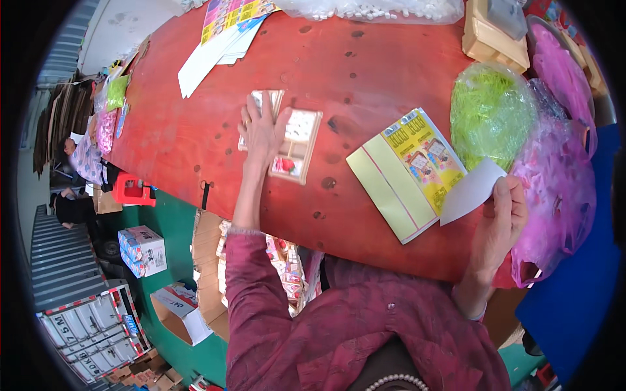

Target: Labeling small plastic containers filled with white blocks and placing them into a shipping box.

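My left hand (261, 133) lies with fingers outstretched over a small wooden-framed case, partly hidden beneath it. Right beside that hand is another wooden-framed case (298, 144) with compartments; white pieces and something red show inside. Between thumb and fingers, my right hand (502, 218) pinches a curled piece of white paper (471, 190). The paper overlaps the lower right corner of a stack of yellow printed cards (398, 176), which lies tilted on the red table (339, 78). Whether the paper is attached to the top card cannot be told.
Bags of green shreds (490, 114) and pink material (554, 189) crowd the table's right side. White sheets (218, 57), a bag of white pieces (378, 8) and a beige box (492, 39) lie along the far edge. Below the near edge stands a carton (210, 270) of packed cases.
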Demonstrator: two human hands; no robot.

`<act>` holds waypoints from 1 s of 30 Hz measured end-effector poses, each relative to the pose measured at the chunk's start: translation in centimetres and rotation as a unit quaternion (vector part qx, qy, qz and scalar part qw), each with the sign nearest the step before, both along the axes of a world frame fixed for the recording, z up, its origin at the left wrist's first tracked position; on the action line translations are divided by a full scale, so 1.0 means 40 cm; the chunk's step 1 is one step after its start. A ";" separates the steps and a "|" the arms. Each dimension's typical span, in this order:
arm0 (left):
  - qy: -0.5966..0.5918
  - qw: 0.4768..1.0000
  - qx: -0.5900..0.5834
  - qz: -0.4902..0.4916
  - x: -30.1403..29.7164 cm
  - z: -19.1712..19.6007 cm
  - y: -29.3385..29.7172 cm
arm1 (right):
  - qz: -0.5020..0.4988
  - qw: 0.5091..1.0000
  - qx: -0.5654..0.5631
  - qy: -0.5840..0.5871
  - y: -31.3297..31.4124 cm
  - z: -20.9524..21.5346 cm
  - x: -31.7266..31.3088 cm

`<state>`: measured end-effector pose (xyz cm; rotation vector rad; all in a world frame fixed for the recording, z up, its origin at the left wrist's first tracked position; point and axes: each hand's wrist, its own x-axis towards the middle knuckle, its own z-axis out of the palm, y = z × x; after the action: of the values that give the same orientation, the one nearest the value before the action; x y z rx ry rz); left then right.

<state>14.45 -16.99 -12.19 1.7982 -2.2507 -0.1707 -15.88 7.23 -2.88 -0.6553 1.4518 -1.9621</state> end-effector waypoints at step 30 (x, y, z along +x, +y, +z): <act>0.709 0.580 0.401 0.009 -0.213 0.197 0.501 | 0.246 0.872 -0.012 0.424 -0.012 -0.036 0.173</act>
<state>5.94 3.06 -4.30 0.9595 -0.8434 -2.0002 -8.97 6.76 -4.32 -1.8543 1.4896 -1.3145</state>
